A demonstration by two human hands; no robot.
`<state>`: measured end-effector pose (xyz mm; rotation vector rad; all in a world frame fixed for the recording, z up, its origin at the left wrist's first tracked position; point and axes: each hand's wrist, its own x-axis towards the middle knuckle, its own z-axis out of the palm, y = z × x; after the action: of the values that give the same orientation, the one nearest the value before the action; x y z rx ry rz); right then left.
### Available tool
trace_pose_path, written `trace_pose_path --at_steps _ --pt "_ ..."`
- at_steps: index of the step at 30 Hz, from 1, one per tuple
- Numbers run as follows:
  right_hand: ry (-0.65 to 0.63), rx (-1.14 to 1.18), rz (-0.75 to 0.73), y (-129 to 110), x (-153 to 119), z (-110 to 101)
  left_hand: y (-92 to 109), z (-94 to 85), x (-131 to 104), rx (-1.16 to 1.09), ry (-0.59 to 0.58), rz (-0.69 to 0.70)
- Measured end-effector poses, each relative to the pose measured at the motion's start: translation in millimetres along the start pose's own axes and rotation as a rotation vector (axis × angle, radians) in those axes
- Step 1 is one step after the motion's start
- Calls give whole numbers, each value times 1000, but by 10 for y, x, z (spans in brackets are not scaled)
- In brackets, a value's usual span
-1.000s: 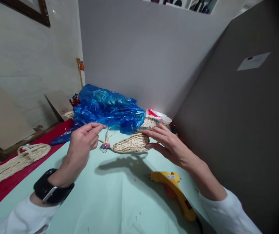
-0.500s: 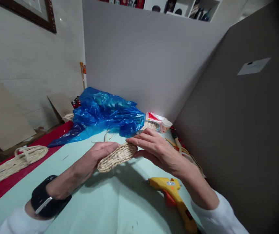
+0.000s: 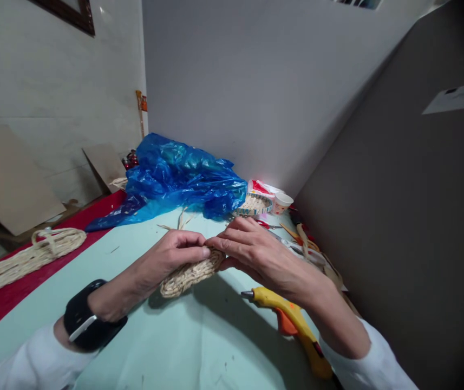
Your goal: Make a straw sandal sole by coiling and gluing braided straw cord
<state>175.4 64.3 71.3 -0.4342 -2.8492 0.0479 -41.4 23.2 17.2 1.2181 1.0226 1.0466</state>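
Observation:
A small oval piece of woven straw point(image 3: 191, 277) is held between my two hands, just above the pale green table cover. My left hand point(image 3: 177, 250) grips its upper edge, the thumb pressed near the middle. At the far right end, the fingers of my right hand point(image 3: 252, 246) pinch the rim; some fingertips are hidden behind it. Below my right hand lies a yellow glue gun point(image 3: 292, 314) with an orange trigger, its nozzle pointing left.
A crumpled blue plastic bag point(image 3: 183, 179) lies at the back, beside a small woven basket point(image 3: 254, 205) and a paper cup point(image 3: 283, 202). Scissors and tools point(image 3: 305, 246) sit at right. A long woven straw sole shape point(image 3: 32, 257) rests on red cloth at left.
My left thumb has come over onto the woven piece, close to my right fingertips. The piece has tilted and sits slightly lower. The view has shifted a little.

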Motion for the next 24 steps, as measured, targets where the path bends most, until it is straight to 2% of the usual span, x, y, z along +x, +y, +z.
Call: trace_pose_path --at_steps 5,7,11,14,16,18,21,24 --pt "-6 -10 -7 -22 2 54 12 30 7 -11 5 14" --pt "37 27 15 -10 8 90 27 35 8 -38 31 17" --pt "231 162 131 78 10 112 67 -12 -1 -117 128 5" --pt "410 210 286 89 5 88 114 -73 -5 -219 267 56" --pt "472 308 414 1 26 115 144 -93 -2 -299 357 111" --pt "447 476 508 -159 89 212 159 -75 -1 -365 417 162" --pt "371 730 575 -425 262 450 141 7 -11 -421 453 213" --pt "378 854 618 -577 446 670 103 79 -28 -445 461 237"
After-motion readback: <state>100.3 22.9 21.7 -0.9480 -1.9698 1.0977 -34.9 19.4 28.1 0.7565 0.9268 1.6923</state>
